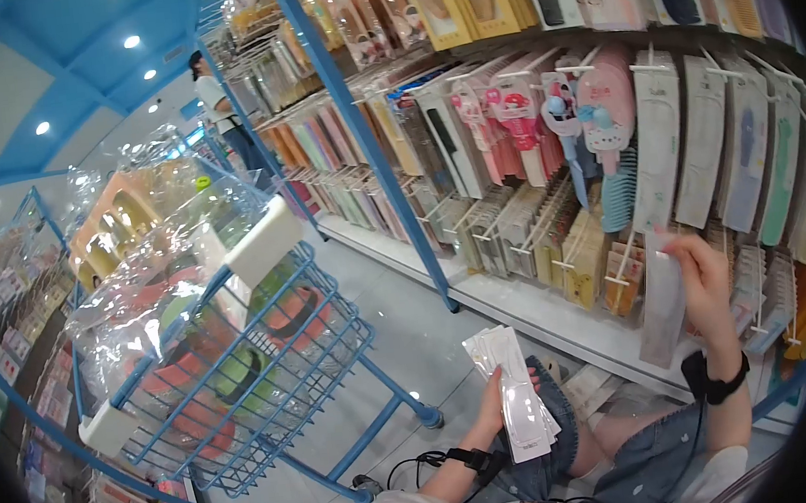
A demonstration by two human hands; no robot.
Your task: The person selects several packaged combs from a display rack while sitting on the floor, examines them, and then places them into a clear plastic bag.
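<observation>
In my left hand (493,405) is a small stack of slim white packages (525,405), fanned slightly over my lap. My right hand (699,271) is raised to the rack and pinches the upper edge of a long clear package (662,309); what is inside it is hard to make out. Just above hangs a similar long package (657,149) on a hook. Left of it hang pink combs (527,123) and a pink hairbrush (606,106) with cartoon figures. A teal comb (621,194) hangs below the brush.
A blue wire cart (242,393) with plastic-wrapped goods stands at left. A blue shelf post (362,129) rises from the white shelf base (545,315). Another person (226,108) stands farther down the aisle. Stocked shelves (15,357) line the far left.
</observation>
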